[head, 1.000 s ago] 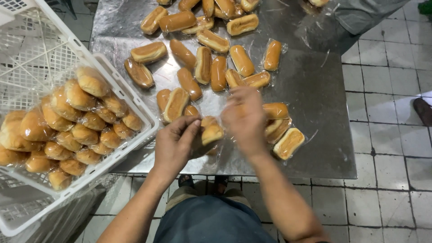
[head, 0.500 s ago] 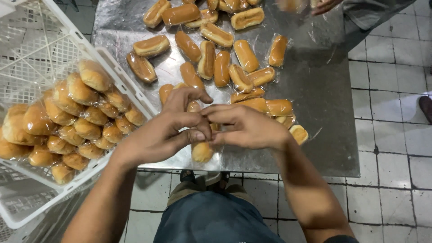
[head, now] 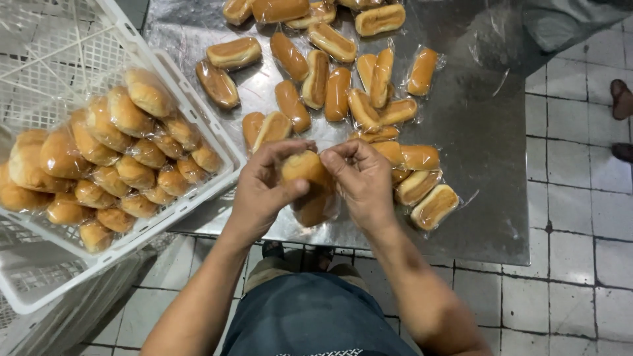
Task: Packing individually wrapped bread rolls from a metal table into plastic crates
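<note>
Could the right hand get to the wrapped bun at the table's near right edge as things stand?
Probably not straight away: the right hand and left hand both grip a bagged bun stack. The wrapped bun lies close beside it, uncovered.

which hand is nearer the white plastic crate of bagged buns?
Left. The left hand sits just right of the white plastic crate; the right hand lies beyond it, farther away.

Steel table (head: pixel 488 165) on pale tiled floor (head: pixel 580 277) — dark grout lines.
</note>
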